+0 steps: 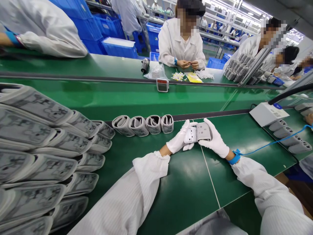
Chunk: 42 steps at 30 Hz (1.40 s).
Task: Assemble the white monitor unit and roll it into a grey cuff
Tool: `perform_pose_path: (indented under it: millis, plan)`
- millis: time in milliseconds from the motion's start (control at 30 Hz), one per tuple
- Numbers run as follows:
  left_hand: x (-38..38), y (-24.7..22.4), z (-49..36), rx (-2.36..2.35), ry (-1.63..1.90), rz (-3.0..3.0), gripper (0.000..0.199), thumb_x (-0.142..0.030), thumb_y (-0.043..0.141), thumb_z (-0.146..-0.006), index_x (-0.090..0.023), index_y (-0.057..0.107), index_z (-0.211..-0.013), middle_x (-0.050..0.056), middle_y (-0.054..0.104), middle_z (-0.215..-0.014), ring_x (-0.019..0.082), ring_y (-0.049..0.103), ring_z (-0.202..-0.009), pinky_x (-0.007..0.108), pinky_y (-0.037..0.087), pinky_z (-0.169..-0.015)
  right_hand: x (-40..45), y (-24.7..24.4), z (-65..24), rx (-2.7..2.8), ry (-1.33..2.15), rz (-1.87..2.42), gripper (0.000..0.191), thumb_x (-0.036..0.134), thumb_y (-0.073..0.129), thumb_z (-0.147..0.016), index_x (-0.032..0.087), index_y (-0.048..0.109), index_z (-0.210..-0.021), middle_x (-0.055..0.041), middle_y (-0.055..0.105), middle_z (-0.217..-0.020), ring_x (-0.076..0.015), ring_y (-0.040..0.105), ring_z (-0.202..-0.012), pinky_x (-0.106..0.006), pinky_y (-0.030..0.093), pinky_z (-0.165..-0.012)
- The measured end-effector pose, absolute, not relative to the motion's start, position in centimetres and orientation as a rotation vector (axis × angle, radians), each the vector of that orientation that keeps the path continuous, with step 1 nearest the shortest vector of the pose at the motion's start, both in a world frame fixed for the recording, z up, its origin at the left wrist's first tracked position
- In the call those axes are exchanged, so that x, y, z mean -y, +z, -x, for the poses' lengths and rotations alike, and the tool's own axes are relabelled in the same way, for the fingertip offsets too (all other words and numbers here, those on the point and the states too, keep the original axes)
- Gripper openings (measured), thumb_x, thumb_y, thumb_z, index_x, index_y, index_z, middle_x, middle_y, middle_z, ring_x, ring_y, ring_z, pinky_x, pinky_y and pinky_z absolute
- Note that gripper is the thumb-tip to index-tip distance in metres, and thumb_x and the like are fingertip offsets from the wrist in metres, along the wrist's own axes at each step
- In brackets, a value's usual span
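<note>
My left hand [178, 138] and my right hand [214, 139], both in white gloves, hold a small grey-and-white blood pressure cuff piece [197, 133] between them above the green bench [186, 182]. Its white plastic part sits towards my left hand and its grey panel towards my right. Just beyond my left hand, several rolled grey cuffs [143, 125] stand in a row. A large stack of flattened grey cuffs [36, 147] lies further left. A blue wrist strap [234, 158] circles my right wrist, with a blue cord running off to the right.
A white box-shaped device [269, 114] and more grey cuffs [285, 135] sit to the right. Across a raised green shelf, a small digital monitor [162, 85] stands at its edge. A co-worker [181, 42] handles small white parts beyond, with blue crates [110, 26] behind.
</note>
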State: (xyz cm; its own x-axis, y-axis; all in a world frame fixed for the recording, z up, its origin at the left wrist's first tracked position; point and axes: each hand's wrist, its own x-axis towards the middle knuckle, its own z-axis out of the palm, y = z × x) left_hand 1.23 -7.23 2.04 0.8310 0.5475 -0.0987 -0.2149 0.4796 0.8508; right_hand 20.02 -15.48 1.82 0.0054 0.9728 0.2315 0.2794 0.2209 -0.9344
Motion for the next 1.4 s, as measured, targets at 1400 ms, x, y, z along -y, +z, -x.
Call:
perform_pose_path:
  millis: [1400]
  plan:
    - [7.9, 3.0, -0.5, -0.559, 0.497, -1.298, 0.072, -0.083, 0.036, -0.089, -0.016, 0.06, -0.103, -0.005, 0.049, -0.045, 0.008, 0.038, -0.028, 0.018, 0.023, -0.029, 15.7, 2.9, -19.0, 2.011, 0.095, 1.321, 0.077, 0.021, 0.072, -0.074, 0.031, 0.047, -0.147, -0.0101, 0.055, -0.142, -0.0314, 0.057, -0.132, -0.047, 0.05, -0.111]
